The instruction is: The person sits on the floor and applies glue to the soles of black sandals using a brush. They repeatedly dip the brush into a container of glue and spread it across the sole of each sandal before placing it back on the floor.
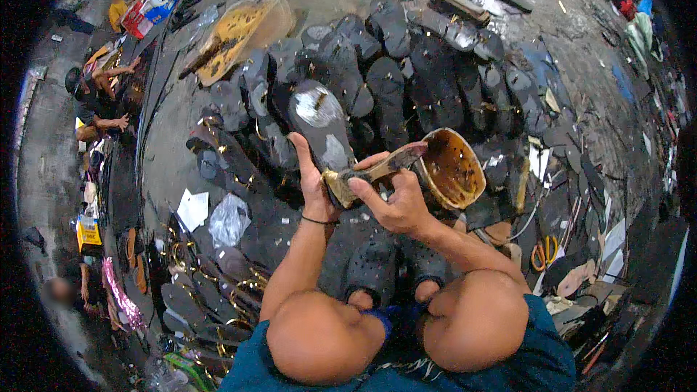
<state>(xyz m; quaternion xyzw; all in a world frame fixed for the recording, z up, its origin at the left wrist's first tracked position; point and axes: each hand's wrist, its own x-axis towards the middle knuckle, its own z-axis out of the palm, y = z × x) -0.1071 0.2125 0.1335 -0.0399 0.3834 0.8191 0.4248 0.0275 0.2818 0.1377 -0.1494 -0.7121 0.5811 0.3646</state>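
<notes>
My left hand (316,187) is closed on a dark shoe sole (323,127), propping it at a tilt with its broad end pointing away from me. A shiny wet-looking patch covers part of its upper face. In my right hand (403,207) is a brush (387,165) with a flat wooden handle. Its thick yellowish bristles touch the near end of the sole, beside my left palm. Right next to the brush handle stands a tub (475,187) with brown, sticky-looking residue on its inner wall. Part of the sole's near end is hidden by the brush and my fingers.
Several dark soles (385,83) crowd the floor ahead. A yellow-stained tray (254,29) lies beyond them. Sandals with gold trim (218,283) lie at left, near a clear plastic bag (229,221). Orange-handled scissors (543,252) lie at right. Other people (102,94) sit far left.
</notes>
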